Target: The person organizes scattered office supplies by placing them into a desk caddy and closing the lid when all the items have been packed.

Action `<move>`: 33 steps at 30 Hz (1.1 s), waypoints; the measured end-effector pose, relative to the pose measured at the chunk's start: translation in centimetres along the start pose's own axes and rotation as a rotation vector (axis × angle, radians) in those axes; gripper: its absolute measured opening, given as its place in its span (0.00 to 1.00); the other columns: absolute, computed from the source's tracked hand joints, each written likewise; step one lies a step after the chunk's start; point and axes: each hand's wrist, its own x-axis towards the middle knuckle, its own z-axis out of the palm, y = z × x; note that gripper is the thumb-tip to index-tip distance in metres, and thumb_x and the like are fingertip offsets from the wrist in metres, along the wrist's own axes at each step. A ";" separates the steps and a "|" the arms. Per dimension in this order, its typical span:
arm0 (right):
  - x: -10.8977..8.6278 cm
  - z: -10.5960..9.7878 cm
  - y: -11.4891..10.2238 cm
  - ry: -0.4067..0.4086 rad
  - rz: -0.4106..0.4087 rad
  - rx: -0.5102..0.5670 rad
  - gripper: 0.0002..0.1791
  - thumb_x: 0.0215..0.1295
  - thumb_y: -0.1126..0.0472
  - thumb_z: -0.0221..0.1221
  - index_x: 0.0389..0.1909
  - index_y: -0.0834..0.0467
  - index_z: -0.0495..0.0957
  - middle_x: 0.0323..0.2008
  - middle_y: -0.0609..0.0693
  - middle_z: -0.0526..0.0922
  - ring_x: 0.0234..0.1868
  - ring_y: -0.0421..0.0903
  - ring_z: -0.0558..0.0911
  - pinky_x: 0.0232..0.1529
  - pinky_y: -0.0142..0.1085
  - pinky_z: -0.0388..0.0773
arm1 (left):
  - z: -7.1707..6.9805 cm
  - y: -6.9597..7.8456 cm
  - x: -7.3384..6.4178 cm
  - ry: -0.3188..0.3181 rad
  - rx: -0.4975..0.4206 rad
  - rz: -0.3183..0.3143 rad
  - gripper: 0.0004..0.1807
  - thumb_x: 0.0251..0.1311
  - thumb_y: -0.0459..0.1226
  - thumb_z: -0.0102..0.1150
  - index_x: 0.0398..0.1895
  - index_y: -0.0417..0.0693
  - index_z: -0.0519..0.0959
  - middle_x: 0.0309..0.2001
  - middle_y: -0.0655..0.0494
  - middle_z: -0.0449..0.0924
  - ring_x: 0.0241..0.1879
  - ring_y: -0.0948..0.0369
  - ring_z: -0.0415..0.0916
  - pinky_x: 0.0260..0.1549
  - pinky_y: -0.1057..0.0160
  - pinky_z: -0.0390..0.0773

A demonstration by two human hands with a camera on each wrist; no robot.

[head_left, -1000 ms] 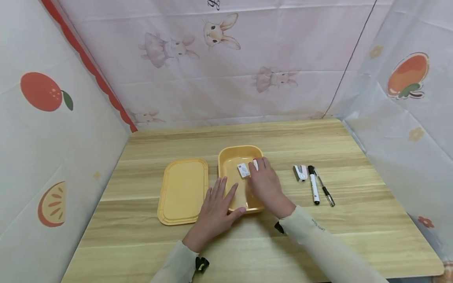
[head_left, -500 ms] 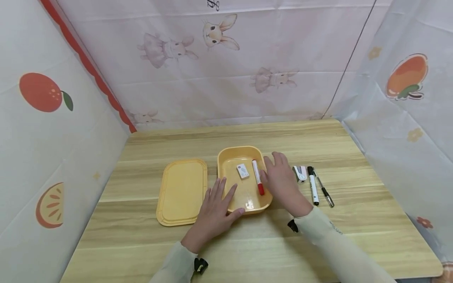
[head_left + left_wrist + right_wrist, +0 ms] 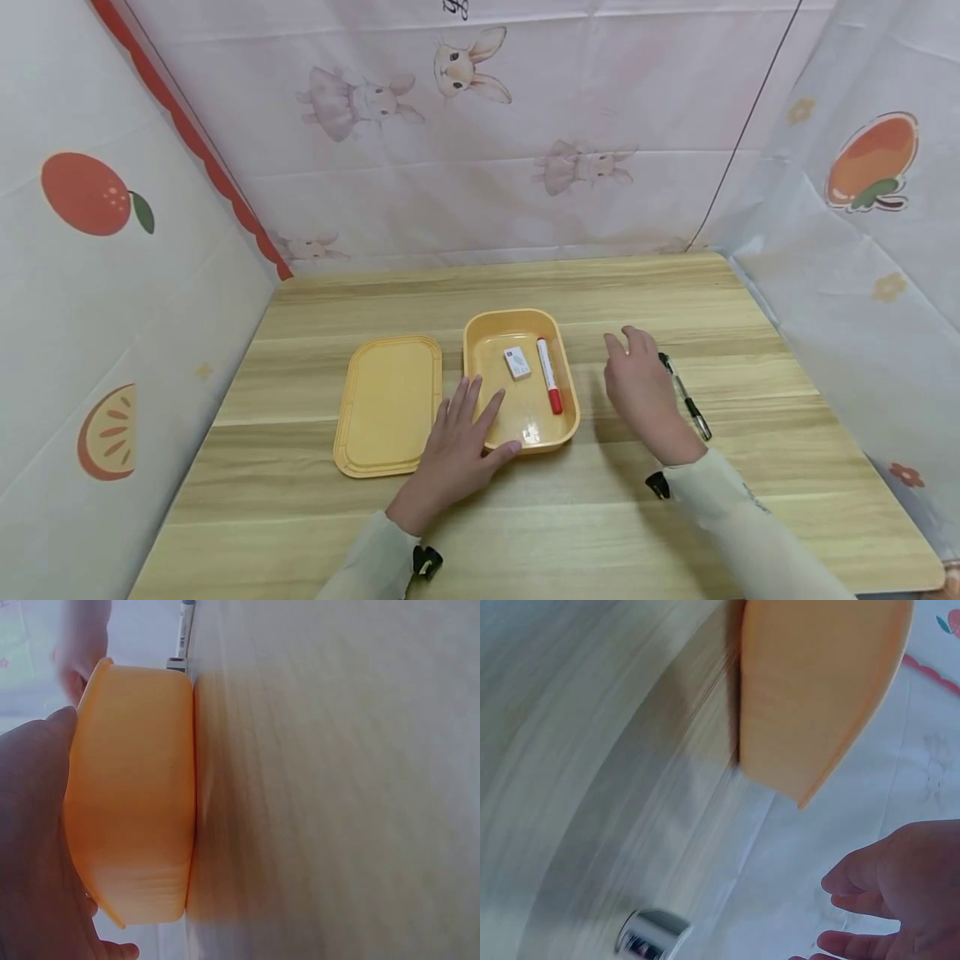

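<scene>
My left hand (image 3: 461, 450) rests with spread, straight fingers over the near left rim of the yellow box (image 3: 568, 429). Inside lie a small white eraser-like block (image 3: 517, 362) and a red-capped marker (image 3: 550, 375). To the right of the box, my right hand (image 3: 641, 396) hovers with loosely bent fingers and nothing between them. Below it, in the right wrist view, sits a small white-and-dark stapler-like thing (image 3: 654, 935), covered by the hand in the head view. A black-capped marker is mostly hidden there too; its white barrel (image 3: 184, 630) shows in the left wrist view.
A flat yellow lid (image 3: 390, 408) lies left of the box on the wooden table (image 3: 510, 533). A black pen (image 3: 693, 408) lies beyond the right hand. Printed cloth (image 3: 480, 208) hangs at the back and both sides.
My right hand has let go of the red-capped marker, left inside the box, and moved out to the right over the stapler-like thing. The left hand stays put.
</scene>
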 end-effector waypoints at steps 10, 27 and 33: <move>-1.4 -0.4 3.9 0.001 0.088 0.038 0.23 0.68 0.69 0.55 0.63 0.70 0.71 0.64 0.73 0.67 0.64 0.70 0.67 0.32 0.59 0.83 | -0.1 0.1 0.0 -0.001 -0.005 -0.003 0.45 0.65 0.73 0.37 0.82 0.69 0.47 0.83 0.54 0.32 0.81 0.57 0.22 0.77 0.40 0.39; -4.2 -0.1 8.9 -0.031 0.217 0.071 0.24 0.69 0.67 0.55 0.63 0.73 0.69 0.61 0.78 0.66 0.60 0.76 0.67 0.44 0.67 0.76 | 0.1 0.0 0.0 0.015 -0.018 -0.005 0.46 0.66 0.70 0.41 0.82 0.68 0.45 0.83 0.55 0.31 0.81 0.58 0.21 0.77 0.40 0.38; -4.7 0.5 10.1 -0.078 0.275 0.132 0.25 0.67 0.67 0.53 0.63 0.75 0.68 0.58 0.80 0.67 0.55 0.77 0.69 0.49 0.68 0.71 | 0.1 0.1 0.0 0.010 -0.018 -0.013 0.46 0.66 0.71 0.42 0.82 0.67 0.44 0.83 0.55 0.32 0.81 0.58 0.21 0.77 0.41 0.38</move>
